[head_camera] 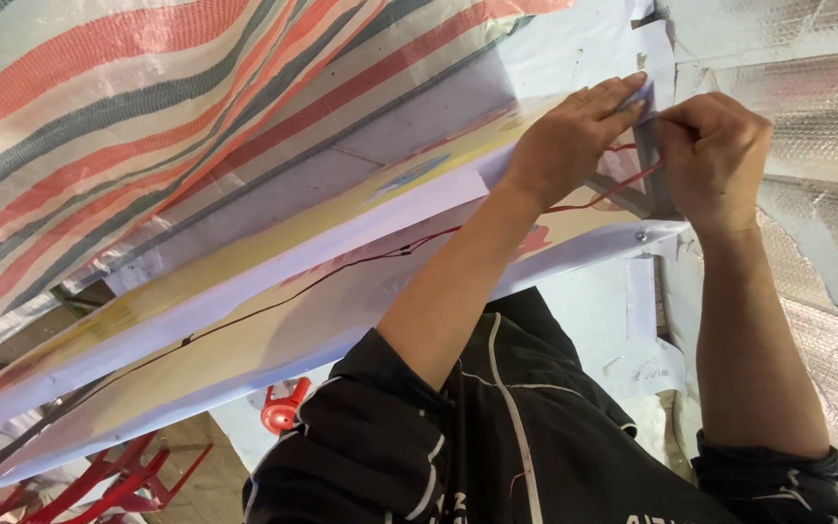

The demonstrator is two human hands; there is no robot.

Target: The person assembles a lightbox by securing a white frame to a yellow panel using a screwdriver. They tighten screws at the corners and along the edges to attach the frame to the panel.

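At the far right, the left hand (pixel 574 136) presses flat, fingers apart, on the white printed sheet (pixel 273 281); the right hand (pixel 715 155) pinches a grey metal bracket (pixel 650 160) beside it. Firm pressure should stop the sheet slipping, with the red wire (pixel 613 194) kept free of the grip.

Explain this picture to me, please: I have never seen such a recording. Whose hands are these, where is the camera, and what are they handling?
One camera sits on a person's head, looking at their own two bare hands. The left hand presses flat on a long white printed panel. The right hand is closed, pinching a grey strip at the panel's end. A thin red and black wire runs along the panel. A striped tarpaulin and silver bubble foil surround them. Red chairs stand nearby.
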